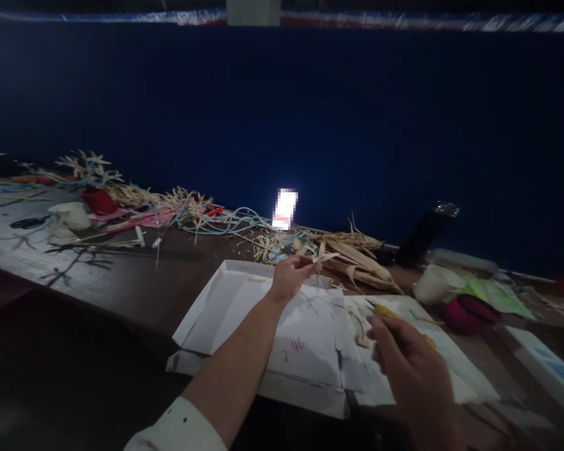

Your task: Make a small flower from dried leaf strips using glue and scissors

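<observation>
My left hand (294,275) reaches over the back of a white open box (263,332) and pinches a pale dry husk piece (328,254) between thumb and fingers. My right hand (407,357) is at the right, above white paper (460,369), with its fingers curled together; whatever they may hold is hidden. Just behind the right hand lies a yellow-handled tool (388,311) on the paper. Thin husk strips (361,332) lie beside it. Red handwritten marks show inside the box.
Dried husks (361,254) lie behind the box, near a lit screen (284,208). A cream cup (437,284), a magenta pouch (470,312) and a dark bottle (425,235) stand right. Blue cords (244,220), black scissors (29,222) and a red container (99,200) lie left.
</observation>
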`<state>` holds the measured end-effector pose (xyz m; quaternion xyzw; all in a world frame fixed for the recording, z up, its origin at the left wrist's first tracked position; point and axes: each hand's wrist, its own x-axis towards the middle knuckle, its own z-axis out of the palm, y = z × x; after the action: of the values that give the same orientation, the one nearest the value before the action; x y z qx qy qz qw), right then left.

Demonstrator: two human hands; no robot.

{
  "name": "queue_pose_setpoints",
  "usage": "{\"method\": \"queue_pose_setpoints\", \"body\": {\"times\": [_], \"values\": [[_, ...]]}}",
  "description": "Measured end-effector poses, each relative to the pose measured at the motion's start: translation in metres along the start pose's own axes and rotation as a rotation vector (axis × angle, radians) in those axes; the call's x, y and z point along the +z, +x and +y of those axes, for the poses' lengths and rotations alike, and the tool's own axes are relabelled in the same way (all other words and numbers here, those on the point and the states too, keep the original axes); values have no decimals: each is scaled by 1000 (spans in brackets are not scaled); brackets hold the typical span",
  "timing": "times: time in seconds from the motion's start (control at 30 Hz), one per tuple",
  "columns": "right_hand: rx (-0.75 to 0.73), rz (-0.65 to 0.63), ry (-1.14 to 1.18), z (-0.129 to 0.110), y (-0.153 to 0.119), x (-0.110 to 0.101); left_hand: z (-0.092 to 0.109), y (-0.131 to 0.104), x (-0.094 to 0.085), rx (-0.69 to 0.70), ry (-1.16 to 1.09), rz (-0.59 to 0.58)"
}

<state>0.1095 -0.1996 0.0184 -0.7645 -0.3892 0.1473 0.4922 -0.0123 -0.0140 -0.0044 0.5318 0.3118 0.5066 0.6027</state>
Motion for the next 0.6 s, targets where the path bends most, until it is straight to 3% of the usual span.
{"method": "queue_pose_setpoints", "body": {"times": [0.17,0.3,0.43,0.6], "values": [[141,58,-542,64,16,-60,1,-3,4,-34,-17,-38],[249,-67,-694,96,33,-72,2,-5,6,-50,-24,-36],[276,-188,-730,90,36,-61,1,-5,6,-47,-8,-54],[322,-208,-702,74,39,-51,-6,-3,5,-35,53,-76]]}}
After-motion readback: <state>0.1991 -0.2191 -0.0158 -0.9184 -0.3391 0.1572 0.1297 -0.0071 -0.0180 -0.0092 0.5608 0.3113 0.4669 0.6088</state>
